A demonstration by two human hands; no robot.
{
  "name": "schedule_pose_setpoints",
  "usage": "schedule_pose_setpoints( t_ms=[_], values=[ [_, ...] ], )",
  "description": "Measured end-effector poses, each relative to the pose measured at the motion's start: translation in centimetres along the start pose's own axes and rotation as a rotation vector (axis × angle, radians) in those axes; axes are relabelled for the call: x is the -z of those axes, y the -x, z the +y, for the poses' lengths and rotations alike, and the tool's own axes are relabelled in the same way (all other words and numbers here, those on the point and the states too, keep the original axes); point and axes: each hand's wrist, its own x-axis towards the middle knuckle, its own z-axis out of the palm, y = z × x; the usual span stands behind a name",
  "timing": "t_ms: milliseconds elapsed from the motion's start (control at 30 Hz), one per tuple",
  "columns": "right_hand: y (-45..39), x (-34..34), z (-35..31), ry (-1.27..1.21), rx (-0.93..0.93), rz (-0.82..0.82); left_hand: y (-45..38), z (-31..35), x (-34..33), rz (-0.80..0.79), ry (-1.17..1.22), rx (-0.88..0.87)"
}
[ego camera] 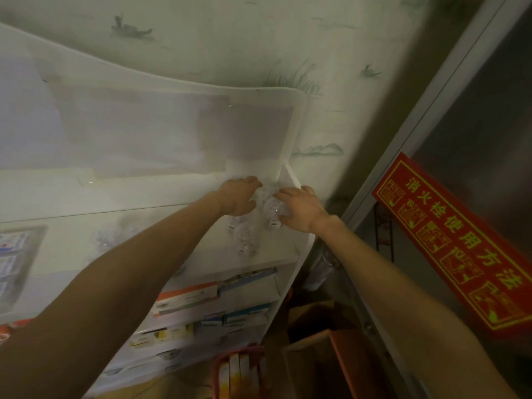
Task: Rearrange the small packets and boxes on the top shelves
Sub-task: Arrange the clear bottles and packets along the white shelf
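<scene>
a big translucent storage bin [172,133] fills the upper left of the frame, sitting on the top shelf [161,197]. at center, clear packets [269,207] lie at the shelf's right end. the left hand [237,198] rests on them, fingers curled over; the right hand [302,208] presses flat. slippery wrap near the edge could likely slide off past the boxes [187,298] below.

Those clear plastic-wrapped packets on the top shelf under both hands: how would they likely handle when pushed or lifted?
The clear packets look glossy, so probably slippery under the left hand and right hand. The wrap appears crinkled, suggesting they flex rather than stay stiff. They look small, so likely light; contents are too blurred to judge.
</scene>
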Motion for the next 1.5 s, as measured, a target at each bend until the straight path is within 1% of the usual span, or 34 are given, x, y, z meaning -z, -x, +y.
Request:
schedule_pose_setpoints(
  t_ms=[67, 100, 167, 333, 600, 700, 800, 900, 1033, 1200, 1333, 1500],
  values=[
    [0.1, -0.9, 0.0, 0.051, 0.01, -0.005, -1.1, 0.4, 0.4, -0.086, -0.127, -0.016],
    [0.2, -1.3, 0.1, 0.094, 0.028, -0.007, -1.6, 0.6, 0.6, -0.131, -0.143, -0.01],
    [0.1, -1.7, 0.2, 0.153, 0.055, -0.006, -2.5, 1.0, 0.7, -0.197, -0.118, 0.015],
    [-0.2, -1.9, 0.6, 0.087, 0.077, 0.032, -3.4, 1.9, 0.4, -0.258, -0.094, 0.048],
    [-0.2, -1.5, 0.3, 0.055, 0.038, -0.018, -3.8, 1.6, 1.1, -0.178, -0.085, 0.003],
    [0.5, -1.0, 0.0, 0.082, 0.037, -0.041, -3.8, 1.8, 1.2, -0.168, -0.048, 0.022],
    [1.4, -0.8, 0.2, 0.094, 0.036, -0.085, -4.0, 2.1, 1.0, -0.193, 0.026, 0.045],
    [2.1, -0.4, 0.0, 0.126, 0.04, -0.126, -4.5, 2.3, 0.5, -0.215, 0.038, 0.05],
    [2.8, 0.0, 0.1, 0.191, 0.042, -0.15, -5.0, 2.7, 0.5, -0.178, 0.008, 0.073],
    [3.2, 0.3, 0.2, 0.167, 0.048, -0.169, -5.6, 2.5, 0.2, -0.143, 0.038, 0.088],
    [3.1, -0.2, 0.4, 0.129, 0.037, -0.162, -5.7, 2.1, 0.4, -0.105, 0.108, 0.061],
    [3.6, -0.8, 0.1, 0.117, 0.02, -0.058, -6.2, 2.2, 0.3, -0.047, 0.138, 0.06]
  ],
)
